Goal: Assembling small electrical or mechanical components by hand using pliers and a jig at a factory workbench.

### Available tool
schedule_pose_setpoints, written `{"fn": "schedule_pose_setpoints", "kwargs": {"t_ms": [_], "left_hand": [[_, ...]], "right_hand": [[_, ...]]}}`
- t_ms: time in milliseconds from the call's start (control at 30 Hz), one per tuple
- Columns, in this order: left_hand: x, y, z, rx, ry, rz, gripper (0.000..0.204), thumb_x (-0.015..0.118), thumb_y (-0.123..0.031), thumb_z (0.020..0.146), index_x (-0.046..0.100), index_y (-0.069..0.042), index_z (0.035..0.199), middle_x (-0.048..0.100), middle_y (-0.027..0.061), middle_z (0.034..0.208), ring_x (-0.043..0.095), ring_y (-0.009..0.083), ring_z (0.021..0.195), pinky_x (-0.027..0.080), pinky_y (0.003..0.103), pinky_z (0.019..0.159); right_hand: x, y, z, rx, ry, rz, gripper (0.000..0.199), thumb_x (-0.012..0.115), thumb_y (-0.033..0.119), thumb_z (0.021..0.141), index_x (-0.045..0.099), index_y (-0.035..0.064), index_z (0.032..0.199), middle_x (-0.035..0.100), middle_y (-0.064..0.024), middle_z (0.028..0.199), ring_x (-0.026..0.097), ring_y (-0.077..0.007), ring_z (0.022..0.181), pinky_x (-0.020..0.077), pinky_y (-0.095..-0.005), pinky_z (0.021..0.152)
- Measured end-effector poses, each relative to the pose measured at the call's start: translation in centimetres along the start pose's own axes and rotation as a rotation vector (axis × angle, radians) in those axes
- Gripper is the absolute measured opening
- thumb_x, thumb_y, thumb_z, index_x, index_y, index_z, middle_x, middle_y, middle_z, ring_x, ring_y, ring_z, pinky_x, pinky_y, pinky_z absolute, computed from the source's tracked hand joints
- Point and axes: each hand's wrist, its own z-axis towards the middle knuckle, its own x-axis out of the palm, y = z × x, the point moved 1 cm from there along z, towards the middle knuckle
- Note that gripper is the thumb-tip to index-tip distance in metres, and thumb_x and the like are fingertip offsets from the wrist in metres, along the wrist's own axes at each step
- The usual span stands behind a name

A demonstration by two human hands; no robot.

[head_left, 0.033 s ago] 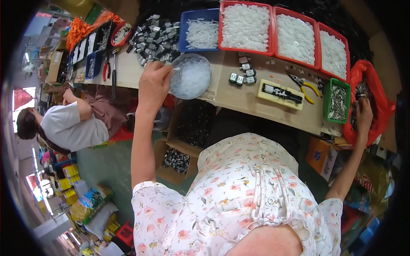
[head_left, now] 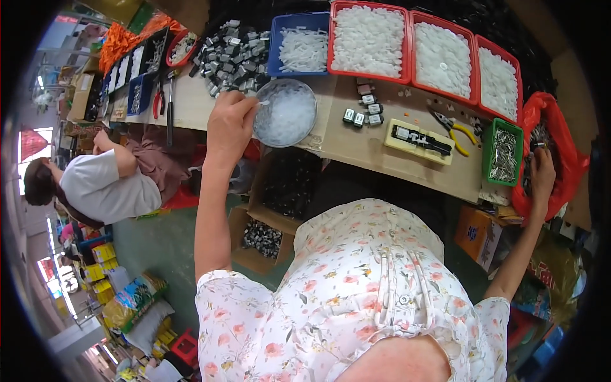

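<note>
My left hand [head_left: 230, 124] is closed in a pinch at the left rim of a round grey dish [head_left: 312, 130] holding a white, translucent substance. A small white plastic piece [head_left: 263, 102] sticks out from its fingertips over the dish. Far to the right, my right hand [head_left: 542, 169] reaches into a red plastic bag [head_left: 576, 165] of small metal parts. Its fingers are closed at the bag's contents, and what they may hold is too small to name. Between the hands, a cream fixture block [head_left: 417, 155] carries a black and white assembly [head_left: 421, 139].
Red trays [head_left: 410, 57] of white pieces and a blue tray [head_left: 272, 48] line the back. Black-and-silver parts [head_left: 232, 57] are heaped at left. Pliers [head_left: 455, 130] lie near a green basket [head_left: 487, 149] of metal pins. A co-worker [head_left: 111, 181] sits at left; cartons [head_left: 258, 258] stand below.
</note>
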Motion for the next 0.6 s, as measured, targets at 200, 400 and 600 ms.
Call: {"fn": "schedule_pose_setpoints", "kwargs": {"t_ms": [200, 400, 600], "left_hand": [[-0.3, 1.2, -1.9, -0.046, 0.006, -0.022, 0.010, 0.070, -0.001, 0.082, 0.070, -0.001, 0.092, 0.061, 0.0125, 0.085, 0.058, 0.0329, 0.089, 0.049, 0.043, 0.077], [0.0, 1.7, -2.0, -0.010, -0.033, 0.004, 0.011, 0.070, -0.002, 0.081, 0.070, -0.001, 0.092, 0.060, 0.0123, 0.086, 0.058, 0.0324, 0.091, 0.049, 0.042, 0.078], [1.8, 2.2, -1.1, 0.025, 0.023, 0.045, 0.007, 0.069, -0.002, 0.082, 0.069, -0.001, 0.088, 0.059, 0.0130, 0.086, 0.057, 0.0325, 0.090, 0.049, 0.043, 0.078]], "right_hand": [[-0.3, 1.3, 1.0, 0.001, 0.004, -0.054, 0.020, 0.062, 0.008, 0.092, 0.061, 0.0007, 0.110, 0.061, -0.0181, 0.108, 0.063, -0.0404, 0.098, 0.0504, -0.0446, 0.079], [0.3, -0.5, 0.9, 0.003, -0.021, 0.036, 0.019, 0.062, 0.008, 0.091, 0.062, -0.0011, 0.108, 0.062, -0.0168, 0.104, 0.065, -0.0377, 0.093, 0.0513, -0.0416, 0.079], [0.1, 0.3, 0.8, 0.022, -0.062, 0.029, 0.018, 0.062, 0.008, 0.092, 0.062, -0.0035, 0.106, 0.063, -0.0175, 0.103, 0.065, -0.0373, 0.093, 0.0509, -0.0412, 0.080]]}}
